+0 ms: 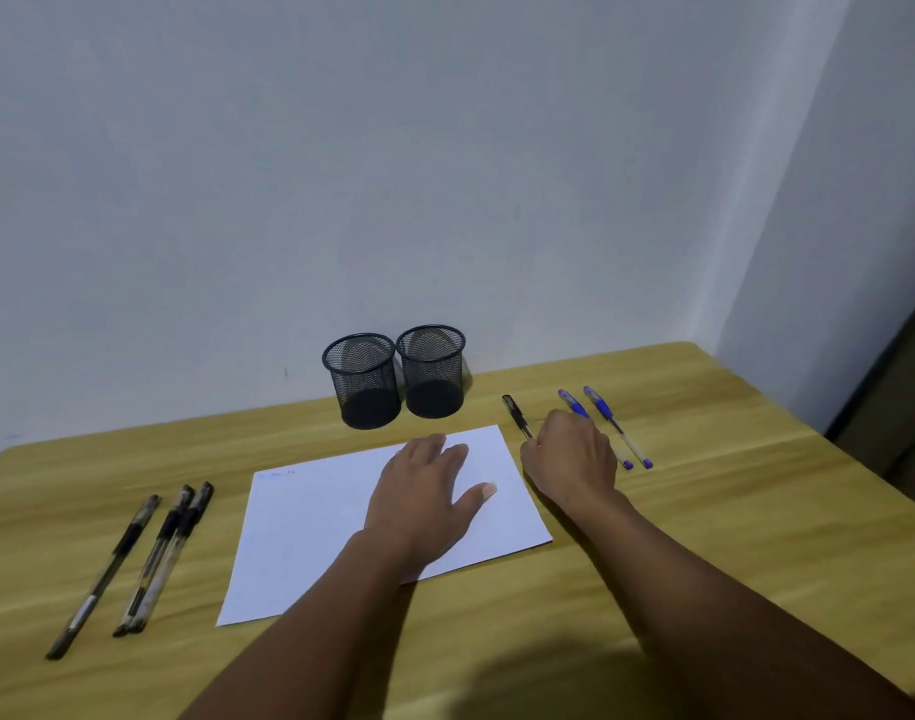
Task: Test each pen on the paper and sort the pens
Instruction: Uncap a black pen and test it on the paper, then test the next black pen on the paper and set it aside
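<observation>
A white sheet of paper [310, 532] lies on the wooden table, with faint marks near its top left corner. My left hand [424, 506] rests flat on the paper, fingers spread. My right hand [569, 459] is curled over a black pen [515, 414] just right of the paper; its lower end is hidden under my fingers. Two blue pens [608, 415] lie right of that hand, one partly covered by it. Three black pens [149, 553] lie left of the paper. Two black mesh pen cups [364, 381] [433, 374] stand side by side behind the paper.
The wooden table [705, 511] abuts a grey wall at the back. Its right edge runs diagonally near a dark gap at the far right.
</observation>
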Demonstrator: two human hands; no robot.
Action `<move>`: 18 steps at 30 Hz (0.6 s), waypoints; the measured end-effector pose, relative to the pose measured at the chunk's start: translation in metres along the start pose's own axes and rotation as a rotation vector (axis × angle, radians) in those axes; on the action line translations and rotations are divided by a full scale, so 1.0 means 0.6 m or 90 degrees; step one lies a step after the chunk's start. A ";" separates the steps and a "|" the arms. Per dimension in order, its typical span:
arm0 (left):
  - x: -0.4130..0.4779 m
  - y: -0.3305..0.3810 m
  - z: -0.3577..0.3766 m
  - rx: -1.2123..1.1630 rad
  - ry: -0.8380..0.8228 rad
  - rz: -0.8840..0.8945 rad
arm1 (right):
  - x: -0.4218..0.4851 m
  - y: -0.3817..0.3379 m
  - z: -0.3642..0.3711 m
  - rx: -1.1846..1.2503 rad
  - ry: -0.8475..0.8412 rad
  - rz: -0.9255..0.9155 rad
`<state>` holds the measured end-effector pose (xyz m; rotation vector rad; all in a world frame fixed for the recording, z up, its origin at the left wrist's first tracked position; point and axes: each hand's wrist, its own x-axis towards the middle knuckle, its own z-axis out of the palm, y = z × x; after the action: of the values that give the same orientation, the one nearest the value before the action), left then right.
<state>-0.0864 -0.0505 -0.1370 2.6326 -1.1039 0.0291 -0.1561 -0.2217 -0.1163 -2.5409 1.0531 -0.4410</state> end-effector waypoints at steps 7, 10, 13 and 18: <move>-0.002 0.001 0.000 -0.009 0.001 -0.005 | 0.005 0.000 0.002 0.025 0.004 0.018; -0.002 0.001 0.000 -0.013 -0.001 -0.007 | 0.005 0.001 0.001 0.030 -0.002 0.020; -0.003 0.003 -0.002 -0.018 0.002 -0.007 | 0.008 0.001 0.001 0.045 0.000 0.030; -0.007 0.001 -0.006 -0.030 0.006 0.003 | 0.011 0.003 0.000 0.063 -0.008 0.035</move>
<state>-0.0894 -0.0474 -0.1340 2.5864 -1.0947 0.0165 -0.1525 -0.2275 -0.1162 -2.4194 1.0666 -0.4501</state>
